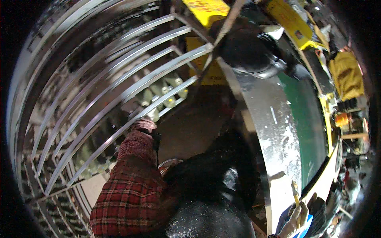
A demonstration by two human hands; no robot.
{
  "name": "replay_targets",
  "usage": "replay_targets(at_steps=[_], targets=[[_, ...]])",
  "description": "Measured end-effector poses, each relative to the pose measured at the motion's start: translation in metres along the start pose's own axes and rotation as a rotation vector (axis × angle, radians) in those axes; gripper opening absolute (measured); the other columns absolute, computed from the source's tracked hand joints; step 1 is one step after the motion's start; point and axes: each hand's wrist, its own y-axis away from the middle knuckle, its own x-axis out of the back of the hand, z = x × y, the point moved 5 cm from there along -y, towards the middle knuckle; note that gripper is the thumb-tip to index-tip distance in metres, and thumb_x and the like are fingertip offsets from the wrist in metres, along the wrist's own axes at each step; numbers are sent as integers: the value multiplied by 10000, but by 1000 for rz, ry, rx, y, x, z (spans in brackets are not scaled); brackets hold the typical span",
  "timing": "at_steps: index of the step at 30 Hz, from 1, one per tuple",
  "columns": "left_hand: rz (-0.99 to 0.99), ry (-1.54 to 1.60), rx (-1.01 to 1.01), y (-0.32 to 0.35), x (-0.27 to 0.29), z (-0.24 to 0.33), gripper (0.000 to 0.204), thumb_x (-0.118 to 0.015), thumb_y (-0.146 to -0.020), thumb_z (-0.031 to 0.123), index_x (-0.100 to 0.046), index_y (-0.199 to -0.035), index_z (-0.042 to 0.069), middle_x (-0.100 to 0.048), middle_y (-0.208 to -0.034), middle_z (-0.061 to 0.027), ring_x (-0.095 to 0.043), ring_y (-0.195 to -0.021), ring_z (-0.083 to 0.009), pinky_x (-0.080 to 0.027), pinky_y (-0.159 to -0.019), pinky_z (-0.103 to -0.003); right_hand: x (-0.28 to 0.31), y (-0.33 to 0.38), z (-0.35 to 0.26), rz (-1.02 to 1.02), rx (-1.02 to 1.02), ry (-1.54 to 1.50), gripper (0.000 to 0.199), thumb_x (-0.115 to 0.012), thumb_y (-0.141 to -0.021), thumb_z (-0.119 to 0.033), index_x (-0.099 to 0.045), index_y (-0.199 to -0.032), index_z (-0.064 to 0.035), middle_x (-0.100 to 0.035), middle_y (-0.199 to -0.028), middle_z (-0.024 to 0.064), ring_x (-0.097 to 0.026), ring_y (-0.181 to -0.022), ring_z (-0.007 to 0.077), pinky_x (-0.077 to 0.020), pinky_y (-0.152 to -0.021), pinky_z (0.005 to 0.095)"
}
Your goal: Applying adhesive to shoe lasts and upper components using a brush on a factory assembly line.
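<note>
My left hand [143, 125], in a reddish knit glove at the end of a red plaid sleeve, reaches up to a curved frame of shiny metal bars [119, 91] and closes around one bar. A small black object [157, 141] hangs just below that hand. My right hand [297, 219], in a pale glove at the lower right, grips a thin yellowish stick [295, 193] that points up against a scuffed shiny metal sheet [274, 135].
A green panel [307, 131] runs beside the metal sheet. Yellow boards [206, 10] stand at the top, with a dark rounded shape [246, 49] below them. Pale bottles [166, 95] show behind the bars. A yellow cloth [348, 75] and clutter fill the right edge.
</note>
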Motion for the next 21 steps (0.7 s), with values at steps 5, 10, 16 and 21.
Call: replay_targets(at_steps=[5,10,16,21], targets=[[-41,25,24,-8,-12,-1,480,-604,-844,331,-545,-1213,31,-613,-1125,-160,-601,-1016,-280,-471,-889,-392,4,-2,23,-60,62,-2,241,-571,-923,-180,-644,-1057,7,-664,-970,143,-623,-835,217,-502,-748,306],[-199,694,94,39,-3,-18,485,-597,-850,292,-517,-1234,8,-601,-1142,-159,-596,-1030,-270,-471,-908,-398,-5,-10,47,-76,43,-145,223,-556,-912,-99,-585,-1047,76,-633,-903,115,-583,-802,152,-476,-731,257],[-950,1421,422,239,95,8,494,-588,-857,246,-482,-1259,-20,-585,-1162,-158,-590,-1047,-259,-470,-932,-405,-2,-14,58,-87,184,-156,201,-661,-811,-31,-626,-988,57,-668,-886,138,-622,-796,170,-495,-740,271],[-1755,1181,-188,305,133,122,597,-606,-836,196,-379,-1336,-37,-540,-1223,-179,-556,-1106,-288,-444,-977,-440,45,-27,78,54,185,-210,201,-656,-830,-32,-622,-1019,28,-674,-930,115,-628,-848,162,-502,-773,282]])
